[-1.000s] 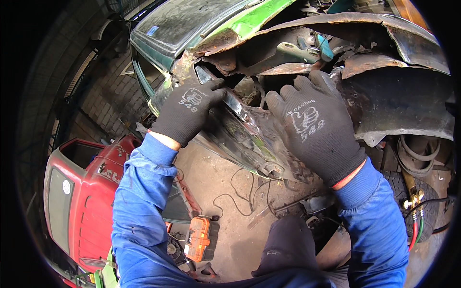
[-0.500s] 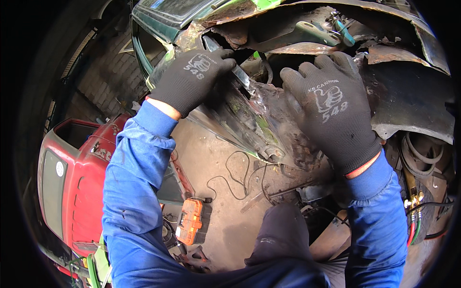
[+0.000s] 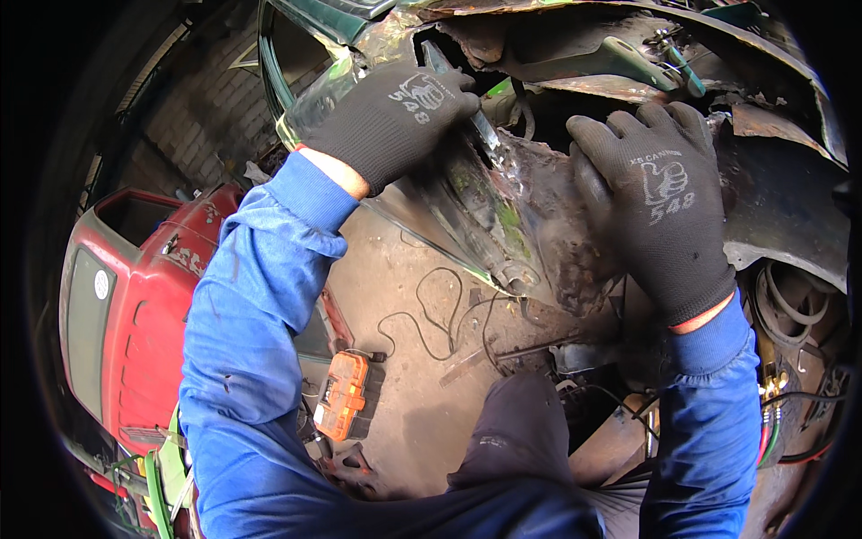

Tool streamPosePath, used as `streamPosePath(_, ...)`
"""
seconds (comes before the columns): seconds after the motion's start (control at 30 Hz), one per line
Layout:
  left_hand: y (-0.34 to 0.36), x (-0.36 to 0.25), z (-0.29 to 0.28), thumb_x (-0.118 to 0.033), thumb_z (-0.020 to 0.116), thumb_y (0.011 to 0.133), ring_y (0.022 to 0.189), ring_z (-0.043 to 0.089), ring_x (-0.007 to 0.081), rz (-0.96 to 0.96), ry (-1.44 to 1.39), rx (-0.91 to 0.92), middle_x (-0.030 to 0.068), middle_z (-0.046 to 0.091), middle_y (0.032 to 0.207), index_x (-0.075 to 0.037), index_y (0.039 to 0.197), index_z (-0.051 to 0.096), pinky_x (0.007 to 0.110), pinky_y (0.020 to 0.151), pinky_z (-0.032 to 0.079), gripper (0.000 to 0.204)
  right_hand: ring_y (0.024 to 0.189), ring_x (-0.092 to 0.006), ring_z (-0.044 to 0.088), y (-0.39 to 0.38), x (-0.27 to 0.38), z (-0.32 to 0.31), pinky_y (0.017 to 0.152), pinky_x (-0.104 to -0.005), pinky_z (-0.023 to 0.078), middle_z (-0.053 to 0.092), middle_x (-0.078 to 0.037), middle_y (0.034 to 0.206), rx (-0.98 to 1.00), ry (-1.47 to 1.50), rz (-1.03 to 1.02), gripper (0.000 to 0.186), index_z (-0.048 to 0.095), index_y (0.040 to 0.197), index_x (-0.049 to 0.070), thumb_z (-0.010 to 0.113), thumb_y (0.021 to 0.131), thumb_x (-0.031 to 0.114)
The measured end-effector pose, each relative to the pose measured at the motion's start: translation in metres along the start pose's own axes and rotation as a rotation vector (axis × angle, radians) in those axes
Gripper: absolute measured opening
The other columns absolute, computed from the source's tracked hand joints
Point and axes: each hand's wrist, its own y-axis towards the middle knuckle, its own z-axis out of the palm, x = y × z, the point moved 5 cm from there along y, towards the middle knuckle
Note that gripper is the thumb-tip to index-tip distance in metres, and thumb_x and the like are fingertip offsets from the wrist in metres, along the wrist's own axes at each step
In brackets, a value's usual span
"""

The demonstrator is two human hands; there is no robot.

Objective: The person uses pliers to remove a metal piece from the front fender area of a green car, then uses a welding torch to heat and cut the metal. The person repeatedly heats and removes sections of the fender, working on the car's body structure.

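- Two dark-gloved hands are held over the car body (image 3: 781,202) in the upper half of the frame: the left hand (image 3: 404,117) near the middle, the right hand (image 3: 660,189) farther right.
- A narrow metal strip (image 3: 487,133) is partly covered by the left hand, whose fingers are curled over it; whether it is firmly gripped cannot be told, as the fingertips are hidden.
- The right hand is half open, its fingers bent, over the right side of a rusted panel (image 3: 539,171); whether anything is touched beneath it cannot be told.
- The strip is seen slanting down toward the rusted panel, in the upper middle of the frame.
- Gloves could be snagged or cut if a hand slips along torn metal; corroded sheet might give way suddenly if pulled or pressed hard.
- Footing could be upset by the loose cable (image 3: 449,346), lower middle, if it is stepped on.
- Reach is bounded at the upper right by a jagged rusty flap (image 3: 777,128); a dark opening is left between the hands.
- Open room is offered by the floor (image 3: 417,413) between an orange toolbox (image 3: 346,395), lower left, and the knee (image 3: 521,422).
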Motion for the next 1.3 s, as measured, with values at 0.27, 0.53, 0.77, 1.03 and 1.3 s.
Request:
streamPosePath(0.27,0.003,-0.005,-0.003,-0.008,0.061,0.101,0.118,0.075,0.0323,-0.023,-0.006,0.024,0.0081,0.076,0.132,-0.017,0.13,0.078,0.044,0.102,0.06,0.034,0.107,-0.0317,0.071,0.0,-0.001,0.003,0.11,-0.0512,0.048,0.076,-0.008,0.102,0.032,-0.038,0.011,0.026,0.08,0.119,0.013,0.075,0.095,0.02)
streamPosePath(0.53,0.003,-0.005,-0.005,-0.009,0.062,0.1,0.112,0.076,0.033,0.025,-0.001,-0.048,0.0098,0.076,0.124,-0.015,0.128,0.077,0.046,0.098,0.062,0.032,0.108,-0.033,0.071,0.0,0.0,0.0,0.109,-0.0504,0.048,0.077,-0.008,0.103,-0.001,-0.014,-0.001,0.025,0.08,0.12,0.014,0.074,0.096,0.021)
streamPosePath(0.77,0.008,0.001,-0.014,-0.015,0.062,0.101,0.105,0.078,0.0331,-0.034,-0.006,-0.098,0.0109,0.077,0.113,-0.016,0.124,0.078,0.047,0.094,0.062,0.028,0.106,-0.0302,0.071,0.003,0.003,0.0,0.106,-0.0496,0.05,0.074,-0.008,0.099,0.01,-0.028,-0.005,0.023,0.076,0.115,0.014,0.078,0.093,0.023)
streamPosePath(1.03,0.007,-0.001,-0.007,-0.003,0.061,0.102,0.13,0.071,0.0329,-0.17,0.019,0.139,0.0112,0.072,0.142,-0.019,0.139,0.077,0.043,0.114,0.057,0.043,0.106,-0.0316,0.072,0.004,0.004,0.001,0.107,-0.0499,0.049,0.077,-0.009,0.103,0.045,-0.056,0.019,0.023,0.079,0.116,0.014,0.076,0.096,0.023)
streamPosePath(1.3,0.004,-0.001,-0.005,-0.004,0.062,0.102,0.131,0.07,0.0321,-0.159,0.013,0.135,0.0102,0.071,0.145,-0.019,0.14,0.075,0.043,0.114,0.057,0.043,0.109,-0.032,0.073,0.005,0.005,0.0,0.108,-0.0501,0.049,0.078,-0.008,0.107,0.062,-0.062,0.021,0.023,0.079,0.117,0.013,0.075,0.097,0.023)
